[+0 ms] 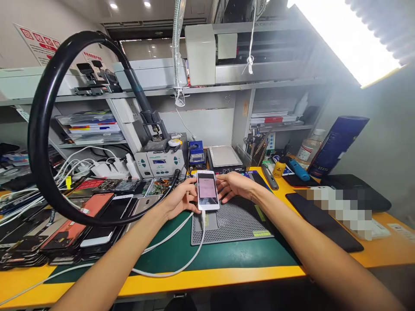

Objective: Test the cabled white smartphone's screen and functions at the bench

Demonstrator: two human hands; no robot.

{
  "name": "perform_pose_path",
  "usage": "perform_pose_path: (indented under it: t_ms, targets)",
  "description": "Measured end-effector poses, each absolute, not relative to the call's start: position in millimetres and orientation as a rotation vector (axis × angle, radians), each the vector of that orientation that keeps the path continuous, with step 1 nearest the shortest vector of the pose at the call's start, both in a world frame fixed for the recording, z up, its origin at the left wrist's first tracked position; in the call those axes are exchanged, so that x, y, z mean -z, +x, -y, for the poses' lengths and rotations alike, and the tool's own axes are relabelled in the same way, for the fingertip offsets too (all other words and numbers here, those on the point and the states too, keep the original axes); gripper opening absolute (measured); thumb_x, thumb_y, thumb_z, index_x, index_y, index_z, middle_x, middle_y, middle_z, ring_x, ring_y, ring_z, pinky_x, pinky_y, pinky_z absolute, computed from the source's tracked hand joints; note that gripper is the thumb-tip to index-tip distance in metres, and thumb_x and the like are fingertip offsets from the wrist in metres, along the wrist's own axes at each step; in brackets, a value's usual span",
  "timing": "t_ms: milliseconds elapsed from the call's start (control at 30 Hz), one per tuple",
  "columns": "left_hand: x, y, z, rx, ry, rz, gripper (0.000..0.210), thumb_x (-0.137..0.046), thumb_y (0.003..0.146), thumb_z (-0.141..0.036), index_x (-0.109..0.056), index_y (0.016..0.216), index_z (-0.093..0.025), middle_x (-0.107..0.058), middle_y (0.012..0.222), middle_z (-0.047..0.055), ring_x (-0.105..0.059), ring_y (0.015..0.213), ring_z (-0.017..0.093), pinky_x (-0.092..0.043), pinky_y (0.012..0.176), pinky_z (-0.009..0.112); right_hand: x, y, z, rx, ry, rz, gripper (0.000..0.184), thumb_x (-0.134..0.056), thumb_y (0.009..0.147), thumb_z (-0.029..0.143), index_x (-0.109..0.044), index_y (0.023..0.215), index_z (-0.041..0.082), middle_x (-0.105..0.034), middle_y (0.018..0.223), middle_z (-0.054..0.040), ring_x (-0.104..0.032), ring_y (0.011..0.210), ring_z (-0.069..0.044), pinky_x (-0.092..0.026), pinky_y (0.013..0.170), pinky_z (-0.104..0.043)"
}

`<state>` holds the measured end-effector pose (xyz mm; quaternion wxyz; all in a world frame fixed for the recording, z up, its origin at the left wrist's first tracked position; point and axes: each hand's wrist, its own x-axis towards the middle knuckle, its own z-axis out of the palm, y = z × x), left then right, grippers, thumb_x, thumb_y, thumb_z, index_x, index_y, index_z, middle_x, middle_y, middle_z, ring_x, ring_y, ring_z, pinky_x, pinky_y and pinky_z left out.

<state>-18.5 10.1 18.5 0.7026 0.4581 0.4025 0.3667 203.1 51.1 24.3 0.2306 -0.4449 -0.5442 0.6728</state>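
Two hands (181, 199) (234, 185), one white phone (207, 190), one white cable (181, 255), one grey mat (233, 224), one black ring lamp (42, 129).

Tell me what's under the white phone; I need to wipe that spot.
Under the white phone lies the grey ridged mat; both hands hold it, its cable trails down. The mat beneath it is hidden.

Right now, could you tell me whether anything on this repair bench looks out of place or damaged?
The white phone held between the left hand and right hand looks intact, screen lit, white cable plugged in below. The oddity is left of the green mat: a loose heap of phones and screens, overlapping askew, some apparently stripped.
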Motion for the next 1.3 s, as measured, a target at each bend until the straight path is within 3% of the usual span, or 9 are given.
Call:
perform_pose_path:
  t_ms: [200, 567, 867, 1100, 1300]
  targets:
    - [-24, -22, -11, -0.766, 0.954, -0.754, 0.060, -0.054, 0.063, -0.014, -0.048, 0.123, -0.023, -0.063, 0.101, 0.008, -0.066, 0.080, 0.026, -0.059, 0.058, 0.043, -25, 204, -50, -1.815, -1.140, 1.487, 0.034, -0.047, 0.097, 0.038, -0.065, 0.097, 0.009, -0.067, 0.082, -0.0103, -0.065, 0.064, -0.017, -0.059, 0.060, -0.032]
    - [-15, -24, -19, -0.658, 0.880, -0.586, 0.049, -0.051, 0.067, -0.024, -0.058, 0.113, -0.012, -0.068, 0.101, 0.017, -0.064, 0.078, 0.029, -0.056, 0.056, 0.043, -37, 200, -39, -1.779, -0.936, 1.496, 0.032, -0.051, 0.095, 0.040, -0.065, 0.100, 0.012, -0.066, 0.089, -0.0094, -0.062, 0.070, -0.017, -0.057, 0.066, -0.033]
    - [-16, -29, -19, -0.675, 0.940, -0.492, 0.051, -0.048, 0.071, -0.024, -0.058, 0.120, -0.012, -0.068, 0.103, 0.016, -0.062, 0.075, 0.026, -0.056, 0.056, 0.041, -32, 201, -44, -1.721, -0.926, 1.417, 0.029, -0.055, 0.093, 0.038, -0.064, 0.099, 0.011, -0.065, 0.092, -0.0106, -0.062, 0.073, -0.018, -0.050, 0.054, -0.027]
    - [-17, -29, -17, -0.728, 0.967, -0.448, 0.054, -0.049, 0.071, -0.025, -0.057, 0.124, -0.015, -0.068, 0.102, 0.014, -0.062, 0.075, 0.025, -0.055, 0.057, 0.040, -32, 201, -45, -1.757, -0.857, 1.314, 0.029, -0.050, 0.094, 0.037, -0.066, 0.097, 0.012, -0.066, 0.086, -0.0084, -0.061, 0.077, -0.019, -0.051, 0.066, -0.032]
    - [-17, -29, -18, -0.738, 0.951, -0.460, 0.052, -0.049, 0.071, -0.022, -0.057, 0.122, -0.015, -0.067, 0.102, 0.013, -0.060, 0.074, 0.024, -0.055, 0.058, 0.040, -34, 193, -36, -1.879, -0.833, 1.249, 0.030, -0.046, 0.093, 0.039, -0.064, 0.104, 0.018, -0.068, 0.098, -0.0091, -0.061, 0.082, -0.021, -0.051, 0.077, -0.036]
